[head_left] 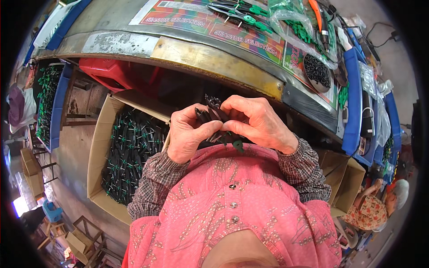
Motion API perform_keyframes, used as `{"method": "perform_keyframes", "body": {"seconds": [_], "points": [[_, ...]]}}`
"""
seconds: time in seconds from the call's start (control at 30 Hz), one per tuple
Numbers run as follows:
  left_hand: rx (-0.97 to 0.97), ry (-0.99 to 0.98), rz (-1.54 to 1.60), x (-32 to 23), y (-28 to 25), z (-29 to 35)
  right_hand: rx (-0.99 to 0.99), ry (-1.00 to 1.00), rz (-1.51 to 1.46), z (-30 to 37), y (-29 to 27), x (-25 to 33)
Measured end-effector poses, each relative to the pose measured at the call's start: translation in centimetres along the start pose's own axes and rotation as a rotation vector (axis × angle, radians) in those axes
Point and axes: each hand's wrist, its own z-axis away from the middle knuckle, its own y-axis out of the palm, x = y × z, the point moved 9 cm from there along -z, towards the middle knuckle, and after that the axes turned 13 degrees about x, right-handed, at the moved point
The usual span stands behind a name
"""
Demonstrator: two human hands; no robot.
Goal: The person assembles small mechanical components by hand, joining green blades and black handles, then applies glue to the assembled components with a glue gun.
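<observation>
In front of my chest, just off the table's near edge, both my hands are closed on a bundle of thin black strips (216, 114). My left hand (190, 131) pinches it from the left between thumb and curled fingers. From the right, my right hand (261, 123) grips it with the thumb across the front. A small round green part (238, 145) sticks out below the thumbs. How the strips join is hidden by my fingers. Similar black pieces with green parts and pale pins (134, 152) fill a cardboard box (100, 152) beside my left forearm.
Before me the worn table edge (214, 60) curves across. On it lie black-and-green pieces (243, 18), an orange power screwdriver (319, 20) and a dish of small black screws (316, 71). Blue bins (354, 102) stand right; another cardboard box (351, 183) and a person (371, 207) are lower right.
</observation>
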Motion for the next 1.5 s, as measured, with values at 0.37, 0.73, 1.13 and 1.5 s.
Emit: {"method": "perform_keyframes", "body": {"seconds": [0.37, 0.73, 1.13, 1.5], "points": [[-0.136, 0.078, 0.056, 0.4, -0.1, 0.4, -0.136, 0.138, -0.293, 0.9, 0.0, -1.6], [-0.139, 0.123, 0.1, 0.5, -0.5, 0.3, -0.277, 0.045, -0.284, 0.7, 0.0, -1.9], [-0.091, 0.039, -0.034, 0.7, -1.1, 0.5, 0.031, 0.049, -0.268, -0.4, 0.7, -2.4], [-0.125, 0.038, 0.047, 1.9, -1.8, 0.5, -0.073, 0.181, -0.447, 0.1, 0.3, -3.6]]}}
